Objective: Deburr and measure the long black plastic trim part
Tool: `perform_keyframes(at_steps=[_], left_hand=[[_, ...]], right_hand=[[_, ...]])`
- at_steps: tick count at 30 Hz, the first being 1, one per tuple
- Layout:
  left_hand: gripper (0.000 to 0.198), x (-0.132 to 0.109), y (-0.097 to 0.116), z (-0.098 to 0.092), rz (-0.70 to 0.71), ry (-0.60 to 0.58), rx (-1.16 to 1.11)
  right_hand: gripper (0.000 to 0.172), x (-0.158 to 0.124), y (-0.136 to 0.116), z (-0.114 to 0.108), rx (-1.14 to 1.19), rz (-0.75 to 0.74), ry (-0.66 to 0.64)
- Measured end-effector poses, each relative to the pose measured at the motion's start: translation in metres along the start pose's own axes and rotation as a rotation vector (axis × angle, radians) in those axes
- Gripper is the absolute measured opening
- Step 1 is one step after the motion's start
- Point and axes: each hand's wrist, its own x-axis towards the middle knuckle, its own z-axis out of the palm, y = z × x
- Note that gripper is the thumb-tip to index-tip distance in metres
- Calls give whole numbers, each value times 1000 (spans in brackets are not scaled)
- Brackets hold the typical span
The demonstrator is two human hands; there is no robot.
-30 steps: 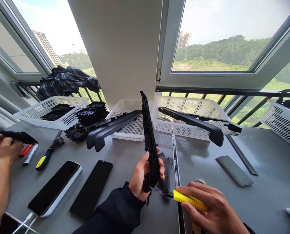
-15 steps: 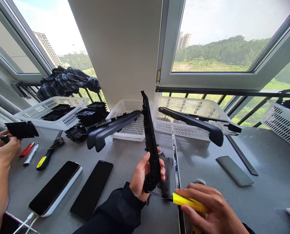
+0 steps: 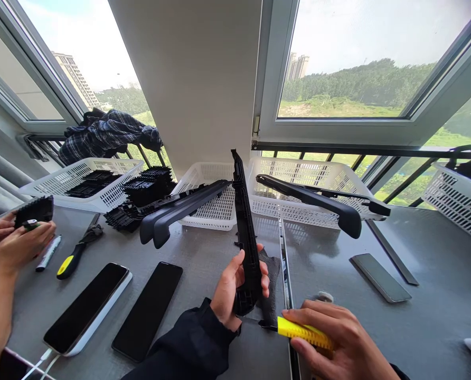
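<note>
My left hand (image 3: 229, 287) is wrapped round the lower end of a long, narrow black plastic trim piece (image 3: 245, 227), which stands nearly upright with its ribbed, hollow side towards me. To its lower right, my right hand (image 3: 334, 338) grips a yellow utility knife (image 3: 302, 332). The knife's dark tip points left, close under the bottom end of the trim piece; I cannot tell whether they touch. A dark grey cloth (image 3: 271, 274) lies on the table behind the piece, partly covered by it.
Black handle-shaped parts (image 3: 188, 206) lean on a white basket (image 3: 207, 219), with more across another basket (image 3: 299, 208). Two phones (image 3: 148, 311) lie at left. A metal strip (image 3: 285, 264) runs beside my hands. At far left, a co-worker's hands (image 3: 21, 245) hold a black part and a marker.
The knife has shifted slightly left and down, while the trim piece stays almost in place. At far left, the co-worker's hands have moved right and turned the black part.
</note>
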Motion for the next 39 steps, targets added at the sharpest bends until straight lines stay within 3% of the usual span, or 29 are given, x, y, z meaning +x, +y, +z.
perform_keyframes(at_steps=[12, 18, 23, 27, 34, 39], left_hand=[[46, 0, 0, 0, 7, 14, 22], [49, -1, -2, -1, 21, 34, 70], [54, -3, -4, 2, 66, 38, 174], [54, -4, -4, 4, 107, 49, 232], [51, -1, -2, 0, 59, 41, 138], [49, 0, -3, 0, 32, 38, 99]], right_hand=[[38, -4, 7, 7, -12, 73, 135], [30, -5, 7, 1, -24, 93, 60], [33, -7, 8, 6, 4, 106, 144], [30, -5, 5, 4, 27, 98, 113], [27, 0, 1, -3, -28, 38, 80], [36, -3, 5, -4, -71, 62, 154]])
